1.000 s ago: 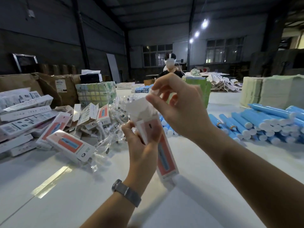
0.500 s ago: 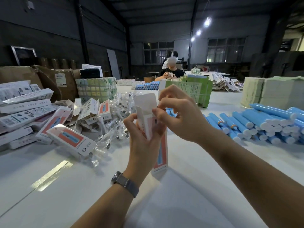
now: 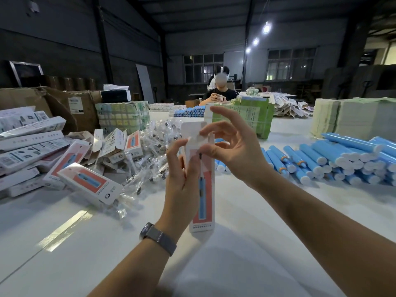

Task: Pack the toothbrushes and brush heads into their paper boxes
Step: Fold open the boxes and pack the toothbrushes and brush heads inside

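Note:
My left hand (image 3: pixel 182 176) grips a tall white paper box (image 3: pixel 203 202) printed with a blue toothbrush on a red panel, holding it upright above the white table (image 3: pixel 235 254). The box's top flap stands up and open. My right hand (image 3: pixel 233 146) is at the top of the box, thumb and forefinger pinching the flap edge, the other fingers spread. Blue toothbrush handles (image 3: pixel 342 159) with white ends lie heaped at the right. Brush heads in clear plastic bags (image 3: pixel 154 151) are piled left of the box.
Packed and flat boxes (image 3: pixel 85 181) lie stacked at the left beside brown cartons (image 3: pixel 64 103). Green wrapped bundles (image 3: pixel 250 118) and a pale stack (image 3: pixel 353 116) stand further back. Another person (image 3: pixel 220 93) sits at the far end of the table.
The box has turned more upright and its printed front now faces me. My right hand has opened its fingers wider at the top flap.

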`<state>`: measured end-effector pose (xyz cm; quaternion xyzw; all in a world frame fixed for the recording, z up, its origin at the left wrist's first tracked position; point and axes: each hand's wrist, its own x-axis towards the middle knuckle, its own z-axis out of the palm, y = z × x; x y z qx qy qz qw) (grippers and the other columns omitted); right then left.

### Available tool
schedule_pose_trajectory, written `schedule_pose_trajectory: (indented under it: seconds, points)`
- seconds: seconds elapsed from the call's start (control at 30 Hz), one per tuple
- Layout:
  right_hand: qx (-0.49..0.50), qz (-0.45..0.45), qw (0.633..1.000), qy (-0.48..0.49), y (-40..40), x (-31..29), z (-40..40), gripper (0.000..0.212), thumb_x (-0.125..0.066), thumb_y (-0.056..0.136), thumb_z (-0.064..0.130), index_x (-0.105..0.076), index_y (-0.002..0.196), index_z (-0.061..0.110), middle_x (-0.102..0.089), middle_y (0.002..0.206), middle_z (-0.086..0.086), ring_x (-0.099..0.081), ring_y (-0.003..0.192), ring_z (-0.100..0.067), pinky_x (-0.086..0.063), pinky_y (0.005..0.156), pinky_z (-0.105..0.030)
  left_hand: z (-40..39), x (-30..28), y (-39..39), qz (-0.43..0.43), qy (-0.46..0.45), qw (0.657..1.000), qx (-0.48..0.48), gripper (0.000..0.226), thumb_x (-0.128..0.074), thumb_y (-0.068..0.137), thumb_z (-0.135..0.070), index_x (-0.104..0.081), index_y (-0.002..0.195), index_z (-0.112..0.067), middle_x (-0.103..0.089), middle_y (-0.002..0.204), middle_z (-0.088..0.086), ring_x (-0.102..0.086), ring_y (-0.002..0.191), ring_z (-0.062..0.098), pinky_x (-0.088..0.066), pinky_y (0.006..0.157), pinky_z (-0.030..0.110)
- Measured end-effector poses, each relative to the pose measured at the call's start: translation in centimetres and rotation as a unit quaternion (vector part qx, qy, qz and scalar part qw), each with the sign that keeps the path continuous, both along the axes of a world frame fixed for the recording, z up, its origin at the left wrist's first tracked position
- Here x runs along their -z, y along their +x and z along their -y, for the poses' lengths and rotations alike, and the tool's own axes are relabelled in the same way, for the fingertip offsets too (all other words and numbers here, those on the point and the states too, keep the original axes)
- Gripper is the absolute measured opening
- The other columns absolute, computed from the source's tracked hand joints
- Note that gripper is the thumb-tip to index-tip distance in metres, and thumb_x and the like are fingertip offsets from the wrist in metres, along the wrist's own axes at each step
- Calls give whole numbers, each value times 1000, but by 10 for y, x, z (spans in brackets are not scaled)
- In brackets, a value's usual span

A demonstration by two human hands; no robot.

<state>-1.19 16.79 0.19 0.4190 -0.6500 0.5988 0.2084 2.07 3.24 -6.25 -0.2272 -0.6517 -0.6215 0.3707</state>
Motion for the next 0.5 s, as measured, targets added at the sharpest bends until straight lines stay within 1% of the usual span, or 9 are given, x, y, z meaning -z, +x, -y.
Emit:
schedule_pose_trajectory:
  seconds: [0.07, 0.13, 0.17, 0.23, 0.3, 0.33, 0.4, 0.43, 0.5]
  points:
    - [-22, 21, 999, -20, -1, 1, -2, 64, -77, 80, 8, -47, 133, 28, -70, 107, -4, -67, 101, -20, -55, 85, -29, 0, 1, 0, -9, 3, 1000, -15, 19, -38, 104, -34, -40, 116, -49, -65, 89, -4, -63, 68, 12, -54, 58, 27]
    - [-13, 22, 1000, -16, 1, 0, -2, 59, -76, 81, 9, -50, 132, 25, -71, 107, -2, -69, 97, -17, -54, 86, -27, 1, 1, 0, -11, 9, 1000, -13, 23, -37, 105, -32, -41, 112, -53, -63, 87, -9, -62, 68, 7, -54, 60, 24]
    - [4, 14, 1000, -4, 1, 0, -2, 56, -75, 82, 9, -51, 130, 24, -72, 107, 1, -69, 97, -13, -54, 85, -25, 1, 0, 0, -9, 12, 1000, -11, 23, -37, 105, -32, -41, 111, -53, -62, 85, -10, -61, 67, 6, -54, 59, 24]
    - [38, -25, 998, 50, 2, -1, -1, 46, -72, 87, 11, -53, 127, 23, -72, 108, 7, -69, 99, -7, -54, 83, -21, 1, 0, 0, -8, 17, 1000, -4, 23, -38, 104, -32, -42, 110, -54, -61, 82, -11, -60, 65, 5, -53, 58, 23]
    - [57, -62, 991, 103, 3, 0, 1, 30, -63, 95, 11, -56, 121, 24, -72, 104, 12, -68, 100, -4, -54, 82, -22, 0, -1, 0, -8, 19, 1000, -6, 25, -39, 104, -31, -43, 109, -54, -61, 81, -14, -58, 64, 2, -50, 56, 20]
    - [57, -61, 991, 106, 3, 0, 1, 26, -61, 96, 9, -58, 116, 26, -71, 100, 13, -68, 98, -4, -55, 82, -25, 0, -1, 0, -6, 18, 1000, -7, 25, -39, 104, -30, -43, 109, -54, -61, 81, -15, -58, 64, 1, -50, 56, 19]
    - [41, -40, 995, 85, 3, -2, 1, 27, -64, 93, 5, -61, 109, 27, -71, 92, 14, -69, 94, -6, -57, 82, -33, 0, -1, 1, -4, 10, 1000, -6, 22, -38, 104, -32, -42, 110, -53, -60, 80, -15, -58, 64, 1, -51, 56, 19]
    - [33, -31, 997, 68, 4, -4, 0, 28, -68, 90, 3, -62, 106, 26, -72, 89, 13, -70, 91, -7, -58, 82, -34, 0, -1, 1, -4, 6, 1000, -6, 20, -38, 104, -33, -41, 110, -52, -60, 80, -13, -59, 64, 3, -51, 57, 20]
    - [21, -16, 999, 40, 3, -6, -1, 31, -74, 83, 0, -63, 103, 21, -75, 84, 9, -72, 88, -11, -58, 82, -32, 1, -1, 2, 0, 6, 1000, 1, 16, -38, 104, -35, -41, 110, -49, -60, 80, -8, -60, 64, 6, -52, 57, 21]
